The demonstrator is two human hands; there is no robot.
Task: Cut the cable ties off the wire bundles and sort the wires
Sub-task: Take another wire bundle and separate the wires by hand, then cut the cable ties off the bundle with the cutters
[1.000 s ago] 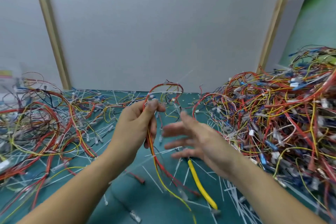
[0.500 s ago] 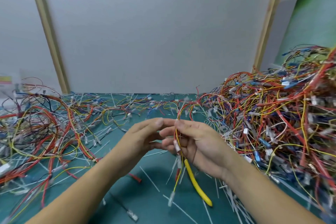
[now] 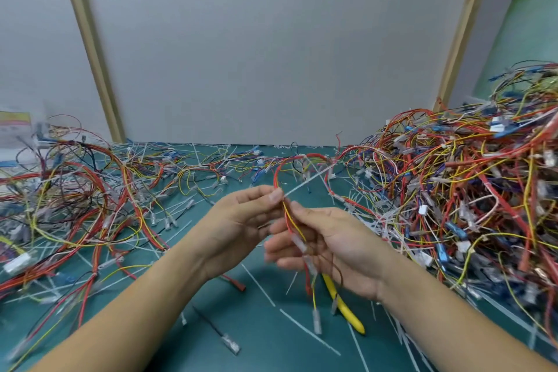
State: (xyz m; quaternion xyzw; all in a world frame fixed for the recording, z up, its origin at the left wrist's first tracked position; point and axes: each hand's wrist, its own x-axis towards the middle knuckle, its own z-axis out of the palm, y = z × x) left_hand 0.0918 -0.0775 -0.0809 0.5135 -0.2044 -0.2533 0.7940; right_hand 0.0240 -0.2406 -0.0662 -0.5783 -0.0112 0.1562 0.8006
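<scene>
A: Risks from here?
B: Pinching the cable tie (image 3: 308, 183) with the left grip (image 3: 241, 220), clasping the small bundle (image 3: 291, 223) in the right grip (image 3: 332, 244), just above the near bench (image 3: 265, 326) — with cutters (image 3: 347, 314) idle below. Could snag connectors if tugged uncut; could drop wires into the right heap (image 3: 453, 205).
A: Containers?
B: None visible — only heaps.

Left hand (image 3: 241, 226) pinches wire bundle (image 3: 289, 220) at top, beside white cable tie (image 3: 306, 183) jutting far-right. Right hand (image 3: 341, 251) holds bundle lower, fingers (image 3: 280, 263) blurred. Yellow-handled cutter (image 3: 347, 312) on bench (image 3: 265, 347) beneath. Tangled wire pile (image 3: 453, 190) right; looser wires (image 3: 75, 199) left.
</scene>
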